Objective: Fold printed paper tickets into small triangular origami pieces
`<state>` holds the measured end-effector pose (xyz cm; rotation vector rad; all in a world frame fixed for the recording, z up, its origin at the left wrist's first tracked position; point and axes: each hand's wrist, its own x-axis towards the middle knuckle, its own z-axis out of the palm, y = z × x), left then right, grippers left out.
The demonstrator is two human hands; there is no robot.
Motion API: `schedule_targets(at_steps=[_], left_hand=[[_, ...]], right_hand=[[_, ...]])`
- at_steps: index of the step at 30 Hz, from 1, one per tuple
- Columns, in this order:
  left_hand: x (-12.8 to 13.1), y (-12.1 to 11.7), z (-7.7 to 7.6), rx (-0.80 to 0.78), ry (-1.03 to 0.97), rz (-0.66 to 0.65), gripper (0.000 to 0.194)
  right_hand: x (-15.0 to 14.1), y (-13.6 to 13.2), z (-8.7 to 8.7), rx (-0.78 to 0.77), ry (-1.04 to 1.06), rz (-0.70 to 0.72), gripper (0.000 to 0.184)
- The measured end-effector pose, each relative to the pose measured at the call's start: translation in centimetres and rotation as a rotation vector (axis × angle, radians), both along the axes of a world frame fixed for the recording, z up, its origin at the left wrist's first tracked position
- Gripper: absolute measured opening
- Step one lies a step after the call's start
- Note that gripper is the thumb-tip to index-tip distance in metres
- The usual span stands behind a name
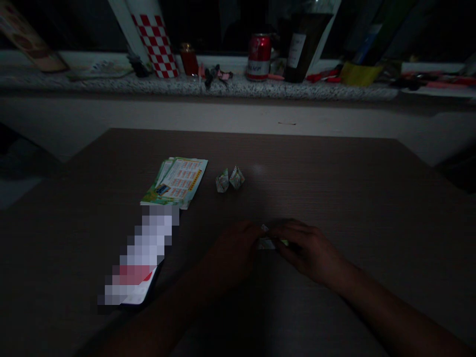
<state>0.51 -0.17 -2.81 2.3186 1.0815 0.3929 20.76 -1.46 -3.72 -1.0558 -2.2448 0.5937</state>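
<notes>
Between my hands, low over the table, is a small folded piece of printed paper [266, 244], pale with a bit of green at its right end. My left hand [240, 248] grips its left side, fingers bent and mostly in shadow. From the right, my right hand [303, 248] pinches the other end with thumb and fingers. Much of the paper is covered by the fingers. Beyond them stand two small folded paper shapes, a left one [222, 181] and a right one [237, 177], side by side.
A stack of calendar cards [182, 178] lies at the left, with a lit phone [139, 292], partly blurred out, below it. Behind the wooden table [334, 178], a stone sill [230, 90] bears a red can [259, 57], a checkered tube [156, 47] and a dark pot [303, 49].
</notes>
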Motion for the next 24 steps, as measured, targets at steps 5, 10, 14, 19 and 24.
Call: schedule_targets(at_steps=[5,10,14,19,24], left_hand=[[-0.03,-0.13,-0.05,0.007,-0.011,0.021,0.024],[0.04,-0.16,-0.14,0.003,0.020,0.009,0.023],[0.15,-0.06,0.01,0.008,0.016,-0.002,0.024],[0.09,-0.10,0.49,-0.032,0.061,-0.031,0.023],[-0.02,-0.25,0.67,-0.033,0.069,-0.028,0.024]], right_hand=[[-0.05,0.12,-0.09,0.021,0.001,0.000,0.031],[-0.07,0.10,-0.16,0.011,0.013,-0.003,0.028],[0.00,0.14,-0.30,0.007,0.020,-0.002,0.023],[-0.02,0.10,-0.25,-0.020,0.025,-0.018,0.022],[-0.14,0.07,-0.17,-0.042,0.033,-0.025,0.022]])
